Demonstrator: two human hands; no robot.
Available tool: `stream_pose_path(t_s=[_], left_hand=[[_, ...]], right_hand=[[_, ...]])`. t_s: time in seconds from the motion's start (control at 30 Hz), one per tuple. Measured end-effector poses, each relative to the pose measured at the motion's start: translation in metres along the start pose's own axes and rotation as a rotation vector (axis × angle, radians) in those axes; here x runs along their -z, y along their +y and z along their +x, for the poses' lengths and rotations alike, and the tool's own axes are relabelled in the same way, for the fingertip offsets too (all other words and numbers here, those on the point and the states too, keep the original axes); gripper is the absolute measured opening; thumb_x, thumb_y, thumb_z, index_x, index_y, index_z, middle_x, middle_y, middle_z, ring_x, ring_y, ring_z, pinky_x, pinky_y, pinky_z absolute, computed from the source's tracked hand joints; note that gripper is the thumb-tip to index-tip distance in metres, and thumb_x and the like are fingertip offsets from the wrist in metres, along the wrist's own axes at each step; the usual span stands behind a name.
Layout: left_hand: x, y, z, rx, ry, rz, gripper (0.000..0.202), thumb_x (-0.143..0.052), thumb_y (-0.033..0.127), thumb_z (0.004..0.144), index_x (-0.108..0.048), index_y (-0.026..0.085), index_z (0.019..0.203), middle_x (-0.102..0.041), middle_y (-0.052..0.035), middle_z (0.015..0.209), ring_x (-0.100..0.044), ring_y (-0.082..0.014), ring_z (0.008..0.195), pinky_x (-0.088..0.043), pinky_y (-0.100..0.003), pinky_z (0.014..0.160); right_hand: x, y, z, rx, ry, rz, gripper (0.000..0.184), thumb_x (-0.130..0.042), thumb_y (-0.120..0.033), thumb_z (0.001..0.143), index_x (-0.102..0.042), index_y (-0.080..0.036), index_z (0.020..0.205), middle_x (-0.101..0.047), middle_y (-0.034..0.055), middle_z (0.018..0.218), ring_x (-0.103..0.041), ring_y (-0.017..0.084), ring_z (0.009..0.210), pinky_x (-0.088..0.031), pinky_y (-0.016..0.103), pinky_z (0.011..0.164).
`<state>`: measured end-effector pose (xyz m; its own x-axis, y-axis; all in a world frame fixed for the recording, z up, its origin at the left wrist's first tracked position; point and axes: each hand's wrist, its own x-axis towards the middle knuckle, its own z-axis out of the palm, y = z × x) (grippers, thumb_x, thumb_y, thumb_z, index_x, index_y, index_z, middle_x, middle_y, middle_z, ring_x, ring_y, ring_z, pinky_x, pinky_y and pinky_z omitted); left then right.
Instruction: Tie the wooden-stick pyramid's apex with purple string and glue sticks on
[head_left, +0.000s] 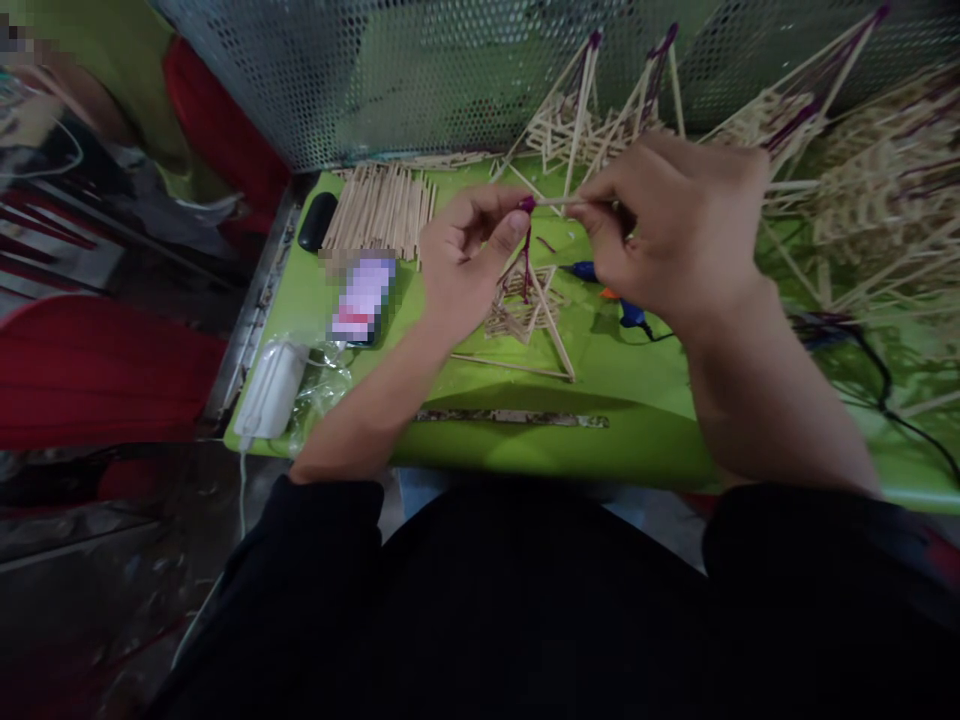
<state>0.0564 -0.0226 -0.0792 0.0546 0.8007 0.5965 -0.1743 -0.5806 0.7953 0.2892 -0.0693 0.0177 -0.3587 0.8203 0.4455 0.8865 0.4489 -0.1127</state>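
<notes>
A small pyramid frame of thin wooden sticks (536,325) stands on the green table (525,450), its top bound with purple thread (527,205). My left hand (469,255) pinches that bound top between thumb and fingers. My right hand (671,235) is closed on a thin wooden stick (559,201) that reaches leftward to the purple tip. Both hands hover just above the frame, close together.
A bundle of loose sticks (379,205) lies at the back left beside a black case (317,220). A phone (362,300) and white charger (271,385) sit left. A blue glue gun (600,280) lies under my right hand. Finished stick frames (862,190) pile right.
</notes>
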Motion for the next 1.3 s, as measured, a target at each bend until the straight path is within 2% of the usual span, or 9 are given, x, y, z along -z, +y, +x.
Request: stream_pose_path(t_s=[0.13,0.27,0.4,0.57,0.7,0.87,1.03,1.13,1.3], left_hand=[[0.001,-0.015,0.007,0.070,-0.003,-0.055,0.059,-0.101,0.088,0.092,-0.083,0.037,0.115,-0.087,-0.0020,0.109,-0.074,-0.0247,0.103,-0.063,-0.050,0.102],[0.002,-0.021,0.010,0.177,0.002,-0.084,0.073,-0.106,0.095,0.079,-0.083,0.034,0.111,-0.087,-0.0033,0.112,-0.073,-0.0270,0.110,-0.060,-0.050,0.107],[0.002,-0.021,0.011,0.212,-0.019,-0.083,0.073,-0.106,0.093,0.081,-0.080,0.033,0.113,-0.086,-0.0041,0.113,-0.073,-0.0291,0.114,-0.059,-0.051,0.111],[0.003,-0.023,0.008,0.133,-0.006,-0.068,0.060,-0.107,0.083,0.089,-0.079,0.033,0.107,-0.083,-0.0011,0.103,-0.069,-0.0233,0.100,-0.058,-0.045,0.097],[0.004,-0.024,0.007,0.093,-0.025,-0.090,0.053,-0.106,0.077,0.094,-0.080,0.034,0.111,-0.083,-0.0006,0.107,-0.070,-0.0220,0.102,-0.057,-0.044,0.096],[0.005,-0.027,0.007,0.126,-0.095,-0.054,0.062,-0.103,0.085,0.093,-0.079,0.033,0.118,-0.079,-0.0019,0.102,-0.066,-0.0213,0.093,-0.054,-0.045,0.091],[0.004,-0.029,0.007,0.178,-0.083,0.002,0.072,-0.094,0.099,0.089,-0.075,0.034,0.115,-0.076,-0.0034,0.096,-0.065,-0.0227,0.090,-0.055,-0.048,0.088],[0.003,-0.030,0.007,0.171,-0.087,-0.022,0.070,-0.095,0.097,0.090,-0.077,0.034,0.115,-0.077,-0.0028,0.097,-0.068,-0.0223,0.090,-0.059,-0.048,0.089],[0.004,-0.033,0.008,0.154,-0.091,-0.070,0.073,-0.098,0.098,0.084,-0.080,0.040,0.126,-0.073,0.0020,0.085,-0.066,-0.0202,0.082,-0.061,-0.047,0.085]], right_hand=[[0.003,-0.003,0.002,-0.036,-0.022,0.063,0.043,-0.045,-0.059,0.119,-0.085,-0.045,0.115,-0.090,0.0134,0.127,-0.076,0.047,0.109,-0.049,0.060,0.091],[0.002,-0.004,0.003,-0.056,-0.021,0.121,0.036,-0.052,-0.059,0.117,-0.083,-0.043,0.112,-0.089,0.0138,0.126,-0.078,0.048,0.112,-0.051,0.061,0.092],[0.000,-0.001,0.001,-0.017,0.001,0.137,0.035,-0.049,-0.051,0.120,-0.083,-0.042,0.114,-0.090,0.0132,0.126,-0.079,0.046,0.113,-0.054,0.061,0.093],[-0.003,0.000,0.001,0.020,0.003,0.151,0.031,-0.053,-0.049,0.117,-0.081,-0.040,0.113,-0.090,0.0124,0.120,-0.080,0.045,0.110,-0.056,0.059,0.091],[-0.004,-0.001,0.002,0.024,-0.008,0.135,0.032,-0.052,-0.049,0.119,-0.082,-0.039,0.115,-0.090,0.0104,0.120,-0.081,0.042,0.109,-0.057,0.056,0.088],[-0.003,-0.002,0.002,0.011,0.017,0.112,0.034,-0.052,-0.051,0.118,-0.084,-0.039,0.117,-0.092,0.0117,0.123,-0.083,0.044,0.110,-0.055,0.058,0.087],[0.001,-0.003,0.002,-0.029,-0.013,0.173,0.038,-0.050,-0.052,0.118,-0.088,-0.049,0.121,-0.092,0.0086,0.124,-0.080,0.045,0.114,-0.055,0.062,0.094],[0.001,-0.003,0.002,-0.048,-0.004,0.203,0.037,-0.052,-0.058,0.117,-0.088,-0.048,0.120,-0.092,0.0091,0.122,-0.079,0.045,0.113,-0.054,0.061,0.094],[0.001,-0.002,0.001,-0.066,-0.013,0.197,0.039,-0.051,-0.063,0.119,-0.087,-0.046,0.121,-0.092,0.0101,0.126,-0.079,0.045,0.118,-0.055,0.060,0.098]])
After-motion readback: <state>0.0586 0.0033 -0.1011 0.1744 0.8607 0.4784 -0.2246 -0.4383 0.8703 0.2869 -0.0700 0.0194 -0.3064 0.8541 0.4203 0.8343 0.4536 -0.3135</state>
